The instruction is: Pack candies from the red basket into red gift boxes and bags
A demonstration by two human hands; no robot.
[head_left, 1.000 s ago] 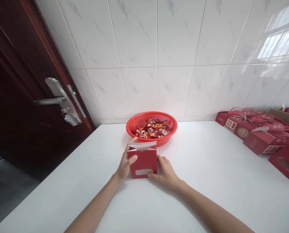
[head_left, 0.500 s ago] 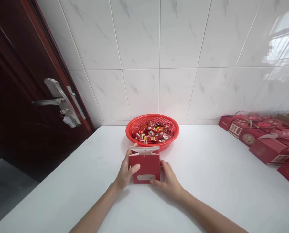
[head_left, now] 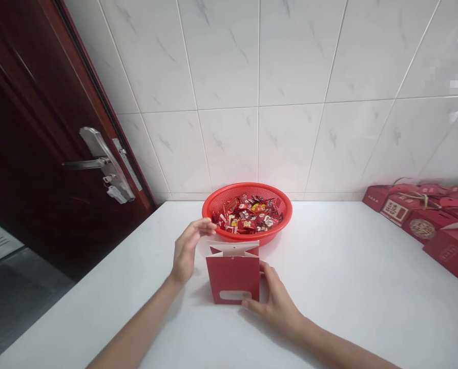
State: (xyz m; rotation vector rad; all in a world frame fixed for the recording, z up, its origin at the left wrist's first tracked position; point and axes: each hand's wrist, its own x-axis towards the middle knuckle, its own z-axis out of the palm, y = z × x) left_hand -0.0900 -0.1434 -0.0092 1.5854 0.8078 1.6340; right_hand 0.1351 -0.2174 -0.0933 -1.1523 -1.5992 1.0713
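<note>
Now — right fingers (head_left: 269, 271), part-open, hold red box (head_left: 232, 275); left fingers (head_left: 203, 224), loosely open, empty — near basket (head_left: 286, 211).

Single head-worn view, wearer's eye level, facing forward and down over white table (head_left: 155, 318) toward tiled wall (head_left: 229, 148).

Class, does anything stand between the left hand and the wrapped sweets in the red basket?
Only the near-left part of the basket's rim: the left hand hovers beside it, and the wrapped sweets lie inside. The red box, held by the right hand, stands off to the side of that path.
</note>
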